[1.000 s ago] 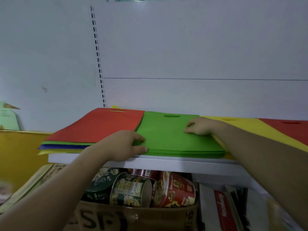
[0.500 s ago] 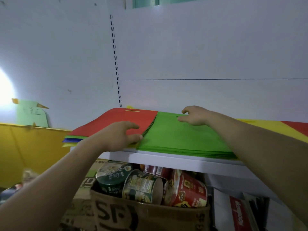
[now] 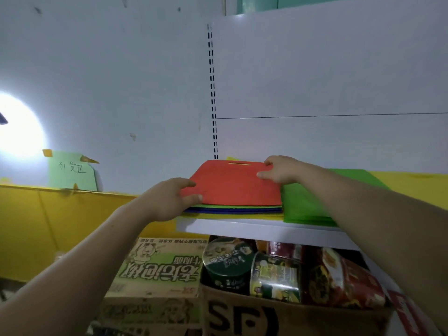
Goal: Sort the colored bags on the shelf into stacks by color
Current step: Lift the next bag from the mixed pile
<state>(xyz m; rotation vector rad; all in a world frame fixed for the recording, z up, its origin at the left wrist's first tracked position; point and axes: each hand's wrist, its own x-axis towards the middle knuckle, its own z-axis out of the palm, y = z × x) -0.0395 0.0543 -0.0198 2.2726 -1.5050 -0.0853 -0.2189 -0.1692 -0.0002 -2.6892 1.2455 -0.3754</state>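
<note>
White shelf (image 3: pixel 242 230) is backed by a pale wall (image 3: pixel 121 69); the red bag (image 3: pixel 232 187) is pinched at its edge by the left hand (image 3: pixel 167 200); right hand (image 3: pixel 283 170) fingers are curled at its far corner, grip unclear; bags beneath (image 3: pixel 232 210) are mostly hidden.

1. A white back panel (image 3: pixel 327 69) is rising at the rear, with a slotted upright strip (image 3: pixel 212 93) running down its left edge.
2. A bright glare of light (image 3: pixel 17 127) is shining on the wall at far left.
3. A green paper sign (image 3: pixel 71 172) with handwritten characters is standing above a yellow board (image 3: pixel 48 219).
4. A cardboard noodle carton (image 3: pixel 160 265) printed in green is lying low, just left of a brown container (image 3: pixel 278 316).
5. A dark green noodle cup (image 3: pixel 228 263), a green-and-yellow cup (image 3: pixel 274 277) and a red cup (image 3: pixel 344 280) are lying tipped inside that container.
</note>
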